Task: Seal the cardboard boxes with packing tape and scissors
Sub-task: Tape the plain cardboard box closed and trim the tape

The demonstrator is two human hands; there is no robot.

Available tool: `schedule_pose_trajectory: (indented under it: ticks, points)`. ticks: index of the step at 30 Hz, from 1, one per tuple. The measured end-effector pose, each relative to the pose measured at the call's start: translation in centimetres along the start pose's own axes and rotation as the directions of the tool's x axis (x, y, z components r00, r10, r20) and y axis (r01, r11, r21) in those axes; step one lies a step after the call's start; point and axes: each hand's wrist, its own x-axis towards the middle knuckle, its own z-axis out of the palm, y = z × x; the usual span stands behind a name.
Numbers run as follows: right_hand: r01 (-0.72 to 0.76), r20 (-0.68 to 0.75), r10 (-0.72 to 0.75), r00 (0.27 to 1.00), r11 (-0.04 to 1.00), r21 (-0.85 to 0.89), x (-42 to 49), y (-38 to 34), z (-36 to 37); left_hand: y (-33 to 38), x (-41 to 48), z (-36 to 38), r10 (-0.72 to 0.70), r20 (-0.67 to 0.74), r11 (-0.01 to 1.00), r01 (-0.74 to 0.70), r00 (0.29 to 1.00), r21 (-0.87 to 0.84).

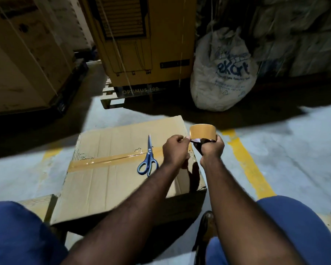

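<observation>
The grey concrete floor (294, 150) carried painted yellow lines (246, 163) and lay partly in deep shadow. At the far side stood a tall brown carton (27, 64) on the left and a yellow printed carton (151, 54) on a wooden pallet (111, 96). A tied white sack (224, 73) with blue lettering sat just beside the yellow carton on its right. Nearer, between the person's knees in blue trousers (304, 226), sat the cardboard box (113, 184), its flaps down. A strip of brown tape (107, 159) ran across its top from the left edge toward the right. Both bare forearms reached out over the right part of the box. The right hand (212, 148) was clenched around the lower side of the tape roll (203, 131), holding it in the air above the box's far right corner. The left hand (175, 150), fingers curled, pinched at the roll's left edge. Whether it held a loose end of tape could not be told. The blue-handled scissors (148, 159) lay closed on the box top across the tape strip, blades pointing away, just left of the left hand.
</observation>
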Motion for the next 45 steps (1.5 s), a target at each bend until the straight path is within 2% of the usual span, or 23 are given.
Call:
schedule_pose_trajectory:
  ticks: [2,7,11,15,20,24,28,32,35,37,38,39,41,42,43,45]
  points:
    - [0.050,0.004,-0.050,0.999,0.999,0.008,-2.5,-1.2,0.3,1.1,-0.9,0.3,-0.025,-0.048,0.997,0.021,0.999,-0.076]
    - [0.194,-0.118,-0.191,0.975,0.981,0.013,-5.5,-3.1,-0.4,3.6,-3.5,0.6,-0.039,-0.229,0.982,-0.006,0.973,-0.190]
    - [0.264,-0.172,-0.287,0.942,0.953,-0.147,-8.2,-3.2,-1.5,4.7,-4.8,0.4,-0.102,-0.273,0.969,0.032,0.957,-0.247]
    - [0.266,-0.172,-0.307,0.936,0.937,-0.226,-10.3,-2.6,-2.4,4.6,-5.1,-0.2,-0.085,-0.278,0.986,0.040,0.957,-0.163]
    - [0.344,-0.030,-0.390,0.920,0.845,-0.409,-11.0,0.9,-3.4,3.6,-4.8,-1.5,-0.072,-0.279,0.997,0.063,0.958,-0.039]
    - [0.379,0.016,-0.423,0.906,0.794,-0.475,-11.0,2.3,-3.6,2.1,-4.6,-2.4,-0.012,-0.270,1.000,0.017,0.963,0.018]
    - [0.408,0.063,-0.451,0.890,0.730,-0.548,-11.5,3.0,-3.3,1.2,-4.4,-3.1,0.106,-0.274,0.992,-0.082,0.956,0.098]
    - [0.419,0.057,-0.468,0.882,0.722,-0.551,-11.7,3.3,-3.4,1.6,-4.9,-3.8,0.261,-0.271,0.952,-0.202,0.926,0.228]
    - [0.516,0.135,-0.526,0.840,0.694,-0.502,-12.0,3.1,-3.3,2.1,-3.8,-4.9,0.350,-0.265,0.927,-0.292,0.898,0.234]
    - [0.561,0.305,-0.473,0.827,0.651,-0.512,-11.9,1.9,-3.4,2.6,-2.4,-6.0,0.431,-0.237,0.896,-0.382,0.871,0.226]
    - [0.580,0.434,-0.387,0.814,0.601,-0.550,-11.6,0.8,-3.4,2.9,-1.7,-6.7,0.463,-0.210,0.878,-0.413,0.861,0.240]
    - [0.605,0.572,-0.251,0.781,0.534,-0.591,-11.2,-0.7,-3.6,3.3,-1.1,-7.5,0.484,-0.177,0.862,-0.432,0.857,0.266]
    - [0.669,0.754,0.057,0.655,0.418,-0.614,-10.8,-4.5,-3.8,4.0,0.0,-9.2,0.518,-0.108,0.825,-0.462,0.849,0.326]
    - [0.684,0.792,0.141,0.594,0.429,-0.590,-10.8,-6.3,-3.7,4.2,0.5,-9.9,0.535,-0.067,0.801,-0.480,0.842,0.356]
    - [0.671,0.812,0.150,0.564,0.490,-0.557,-11.1,-7.8,-3.4,4.3,0.8,-10.5,0.547,-0.016,0.775,-0.498,0.837,0.389]
    - [0.643,0.817,0.031,0.575,0.600,-0.475,-11.3,-9.7,-2.5,4.3,1.1,-11.0,0.558,0.083,0.723,-0.533,0.826,0.440]
